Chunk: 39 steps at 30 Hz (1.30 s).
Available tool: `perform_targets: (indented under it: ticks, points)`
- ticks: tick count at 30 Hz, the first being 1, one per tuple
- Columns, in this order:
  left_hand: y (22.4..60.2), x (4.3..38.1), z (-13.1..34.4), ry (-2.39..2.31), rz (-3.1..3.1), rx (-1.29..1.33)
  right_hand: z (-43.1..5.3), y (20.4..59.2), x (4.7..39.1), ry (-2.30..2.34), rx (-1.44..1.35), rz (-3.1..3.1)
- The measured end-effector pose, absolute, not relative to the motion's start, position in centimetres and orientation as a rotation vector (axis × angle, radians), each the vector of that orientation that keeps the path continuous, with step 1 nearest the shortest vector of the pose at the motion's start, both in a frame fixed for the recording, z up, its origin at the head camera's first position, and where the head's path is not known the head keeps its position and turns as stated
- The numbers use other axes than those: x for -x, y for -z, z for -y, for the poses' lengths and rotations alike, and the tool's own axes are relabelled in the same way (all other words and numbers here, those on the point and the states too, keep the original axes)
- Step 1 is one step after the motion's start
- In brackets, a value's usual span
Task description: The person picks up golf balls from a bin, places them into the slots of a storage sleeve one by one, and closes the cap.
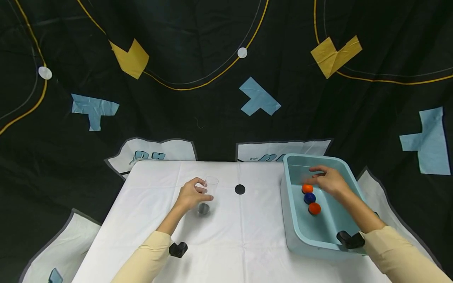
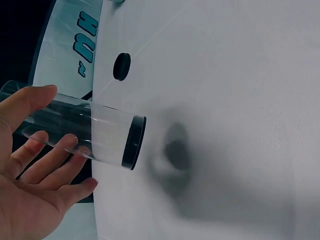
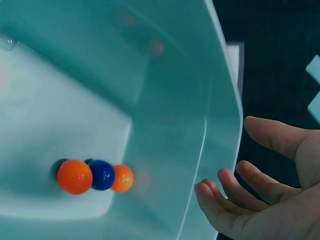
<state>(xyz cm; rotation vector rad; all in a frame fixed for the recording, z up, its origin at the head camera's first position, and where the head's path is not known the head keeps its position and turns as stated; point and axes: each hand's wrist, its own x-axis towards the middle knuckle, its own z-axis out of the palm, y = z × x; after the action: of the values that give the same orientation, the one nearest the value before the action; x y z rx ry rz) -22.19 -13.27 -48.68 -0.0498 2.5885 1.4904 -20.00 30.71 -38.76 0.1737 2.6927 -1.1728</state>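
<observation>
My left hand (image 1: 192, 195) grips a clear plastic tube (image 2: 107, 132) between thumb and fingers. The tube has a black bottom cap (image 2: 134, 143), which hangs a little above the white table, over its own shadow. No contents show inside the tube. Over the far part of a light blue tub (image 1: 293, 220) is my right hand (image 1: 327, 181), its fingers apart and nothing held in them. Below it, an orange ball (image 3: 75, 177), a blue ball (image 3: 103, 175) and another orange ball (image 3: 123, 178) lie in a row on the tub floor.
A black round lid (image 1: 240, 189) lies on the white-covered table (image 1: 219, 243), between the tube and the tub. Behind the table hangs a black cloth (image 1: 184, 114) with yellow and light blue shapes on it. The tub stands at the table's right side.
</observation>
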Motion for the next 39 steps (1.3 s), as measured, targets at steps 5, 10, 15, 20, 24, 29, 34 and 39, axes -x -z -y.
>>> perform_targets:
  ticks: [5,10,15,20,24,29,34,39]
  points:
    - [48.5,22.2,13.0,-1.493,-2.59,0.009,-32.5,39.1,21.1,1.19,-0.223,-2.59]
    - [48.2,22.3,12.7,-1.491,-2.602,-0.006,-34.1,39.3,22.4,1.163,-0.294,-2.436]
    - [48.3,22.3,12.2,-1.478,-2.602,-0.018,-35.5,40.7,23.5,1.113,-0.416,-2.301]
    - [48.6,22.2,12.0,-1.455,-2.616,-0.019,-36.3,42.7,23.9,1.11,-0.509,-2.237]
    - [48.5,22.1,11.9,-1.445,-2.627,-0.017,-36.6,43.7,23.9,1.132,-0.552,-2.187]
    - [48.5,22.0,11.8,-1.427,-2.625,-0.013,-36.9,44.8,24.0,1.114,-0.592,-2.152]
    - [48.7,21.9,11.7,-1.407,-2.633,-0.005,-36.8,46.1,24.2,1.113,-0.662,-2.165]
    - [49.0,21.8,11.6,-1.384,-2.633,-0.022,-36.8,47.2,24.1,1.115,-0.698,-2.147]
